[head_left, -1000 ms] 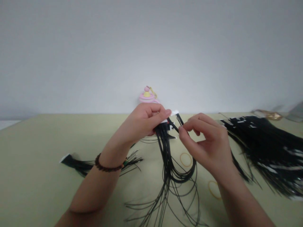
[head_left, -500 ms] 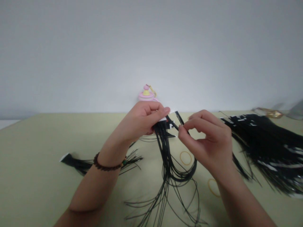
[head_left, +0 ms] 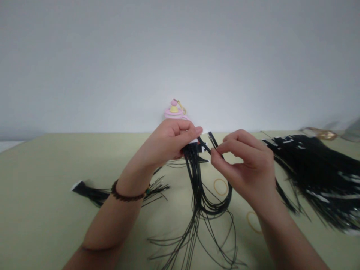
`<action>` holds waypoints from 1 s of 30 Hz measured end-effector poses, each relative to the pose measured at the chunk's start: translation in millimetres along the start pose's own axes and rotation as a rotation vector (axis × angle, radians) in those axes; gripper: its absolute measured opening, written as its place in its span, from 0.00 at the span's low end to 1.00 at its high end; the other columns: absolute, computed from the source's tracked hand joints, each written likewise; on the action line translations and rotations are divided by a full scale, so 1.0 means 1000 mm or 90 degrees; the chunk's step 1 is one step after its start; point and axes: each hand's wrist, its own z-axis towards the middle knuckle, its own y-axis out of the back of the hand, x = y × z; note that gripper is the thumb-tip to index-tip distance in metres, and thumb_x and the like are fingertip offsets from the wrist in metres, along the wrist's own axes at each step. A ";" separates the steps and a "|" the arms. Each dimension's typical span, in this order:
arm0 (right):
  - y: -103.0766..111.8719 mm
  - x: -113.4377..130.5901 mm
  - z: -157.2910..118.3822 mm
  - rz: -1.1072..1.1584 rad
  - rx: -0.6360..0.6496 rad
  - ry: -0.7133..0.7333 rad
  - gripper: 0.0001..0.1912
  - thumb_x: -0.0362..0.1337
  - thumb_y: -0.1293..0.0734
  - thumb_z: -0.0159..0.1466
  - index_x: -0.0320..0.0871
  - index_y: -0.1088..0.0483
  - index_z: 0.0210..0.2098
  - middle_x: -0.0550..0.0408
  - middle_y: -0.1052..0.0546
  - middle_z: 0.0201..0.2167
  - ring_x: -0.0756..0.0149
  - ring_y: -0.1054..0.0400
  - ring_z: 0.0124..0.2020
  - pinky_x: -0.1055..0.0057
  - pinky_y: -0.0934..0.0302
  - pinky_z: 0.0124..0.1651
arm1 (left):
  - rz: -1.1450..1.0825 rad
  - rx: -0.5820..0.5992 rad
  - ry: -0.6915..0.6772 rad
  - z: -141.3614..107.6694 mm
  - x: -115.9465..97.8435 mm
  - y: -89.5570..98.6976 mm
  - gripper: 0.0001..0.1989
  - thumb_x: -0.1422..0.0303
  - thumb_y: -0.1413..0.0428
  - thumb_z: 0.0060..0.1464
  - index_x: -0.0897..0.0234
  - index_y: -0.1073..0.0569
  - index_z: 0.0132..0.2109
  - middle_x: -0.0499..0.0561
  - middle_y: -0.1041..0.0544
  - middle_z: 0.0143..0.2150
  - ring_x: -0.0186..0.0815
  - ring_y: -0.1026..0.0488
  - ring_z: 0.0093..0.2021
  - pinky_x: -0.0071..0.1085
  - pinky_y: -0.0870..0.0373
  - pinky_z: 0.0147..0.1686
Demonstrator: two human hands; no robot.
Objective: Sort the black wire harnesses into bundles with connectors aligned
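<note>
My left hand (head_left: 180, 138) is closed around the white-banded top end of a bundle of thin black wires (head_left: 197, 183). The bundle hangs from it, and its loose ends fan out over the table below. To the right, thumb and fingers of my right hand (head_left: 242, 161) pinch a few black wires that curve down and loop back to the bundle. A short gap with two dark strands (head_left: 204, 145) and a white strip (head_left: 206, 132) lies between the hands. What sits under the left palm is hidden.
A large pile of black wires (head_left: 317, 165) with white bands lies at right; a smaller bundle (head_left: 90, 193) lies at left. Two yellow rubber bands (head_left: 220, 187) rest on the pale table (head_left: 42, 221). A pink and yellow trinket (head_left: 173, 110) stands against the wall.
My right hand has shifted very slightly left, and the wire loop below it has drawn in a little. The left hand keeps its hold.
</note>
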 end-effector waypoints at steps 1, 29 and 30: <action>0.000 0.000 0.000 -0.002 0.000 -0.001 0.08 0.25 0.33 0.55 0.37 0.33 0.20 0.56 0.34 0.23 0.74 0.39 0.25 0.74 0.45 0.28 | 0.004 -0.001 -0.002 0.000 0.000 0.000 0.15 0.62 0.47 0.54 0.67 0.36 0.25 0.41 0.43 0.16 0.20 0.48 0.13 0.16 0.53 0.10; -0.011 -0.011 -0.006 -0.011 0.030 0.151 0.08 0.22 0.38 0.58 0.39 0.37 0.27 0.38 0.29 0.47 0.61 0.34 0.49 0.65 0.37 0.49 | 0.183 0.056 -0.095 -0.002 -0.006 0.003 0.15 0.63 0.49 0.56 0.67 0.36 0.25 0.41 0.46 0.17 0.21 0.48 0.16 0.20 0.54 0.15; -0.012 -0.011 -0.007 -0.017 0.029 0.155 0.08 0.22 0.39 0.58 0.39 0.38 0.27 0.39 0.29 0.45 0.60 0.34 0.49 0.65 0.37 0.49 | 0.188 0.056 -0.096 -0.002 -0.005 0.003 0.15 0.63 0.49 0.56 0.67 0.36 0.25 0.41 0.46 0.17 0.21 0.48 0.17 0.20 0.54 0.15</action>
